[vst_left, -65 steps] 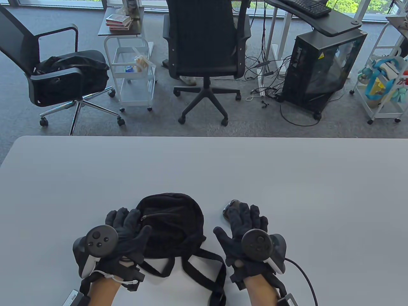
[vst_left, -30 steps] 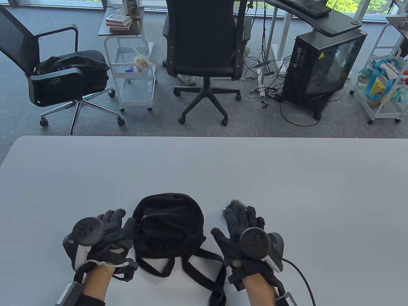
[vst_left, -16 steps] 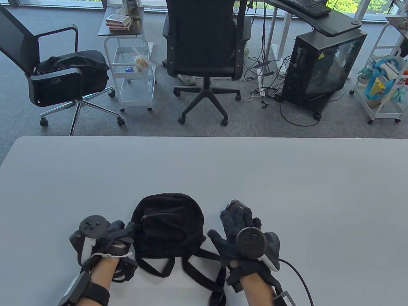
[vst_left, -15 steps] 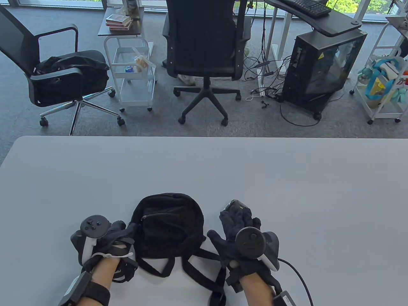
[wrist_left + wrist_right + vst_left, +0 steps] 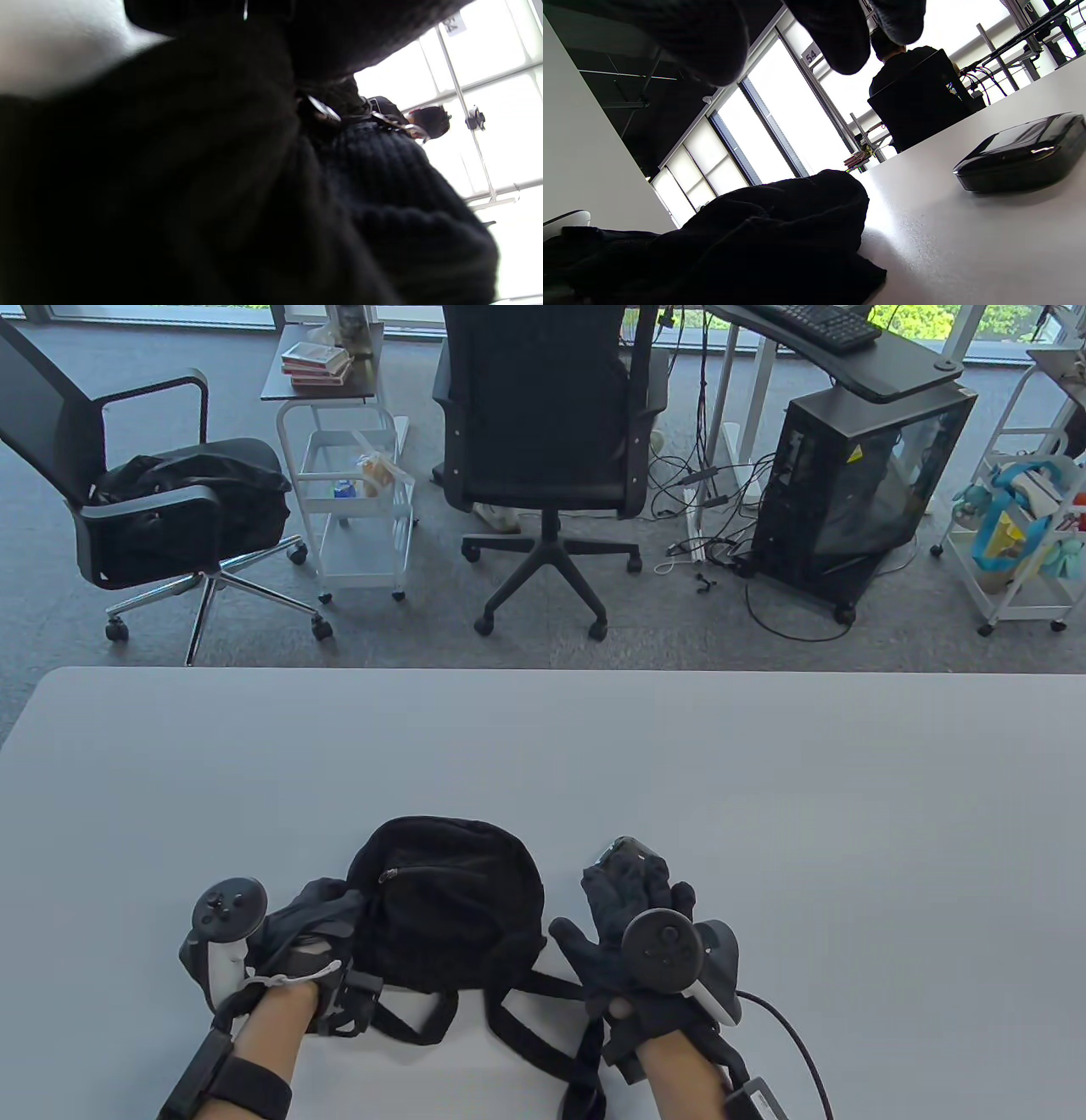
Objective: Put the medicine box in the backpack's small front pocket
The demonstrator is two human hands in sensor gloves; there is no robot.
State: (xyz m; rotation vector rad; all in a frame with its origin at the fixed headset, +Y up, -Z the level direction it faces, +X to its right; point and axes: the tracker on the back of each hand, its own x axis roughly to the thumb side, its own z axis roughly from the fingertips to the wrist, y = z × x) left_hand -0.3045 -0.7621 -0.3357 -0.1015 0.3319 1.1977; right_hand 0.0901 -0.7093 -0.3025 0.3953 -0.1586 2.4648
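Note:
A small black backpack point(image 5: 450, 899) lies on the white table point(image 5: 764, 780), its front pocket zipper point(image 5: 424, 872) closed and facing up. My left hand point(image 5: 327, 903) grips the backpack's left edge; the left wrist view is filled with its black fabric point(image 5: 148, 190) and a zipper pull point(image 5: 324, 112). The medicine box point(image 5: 615, 851), a dark rounded case, lies on the table right of the backpack. My right hand point(image 5: 632, 882) is spread just over it. In the right wrist view the box point(image 5: 1022, 154) lies untouched, with my fingers point(image 5: 835, 34) above it and the backpack point(image 5: 755, 237) to the left.
The backpack's straps point(image 5: 543, 1010) trail toward the near table edge between my wrists. A cable point(image 5: 797, 1035) runs from my right wrist. Office chairs point(image 5: 543, 432) and carts stand on the floor beyond the table's far edge.
My left hand slid off the backpack's top to its left edge and took hold there; the bag's left side shifted slightly. My right hand drew in a little over the box.

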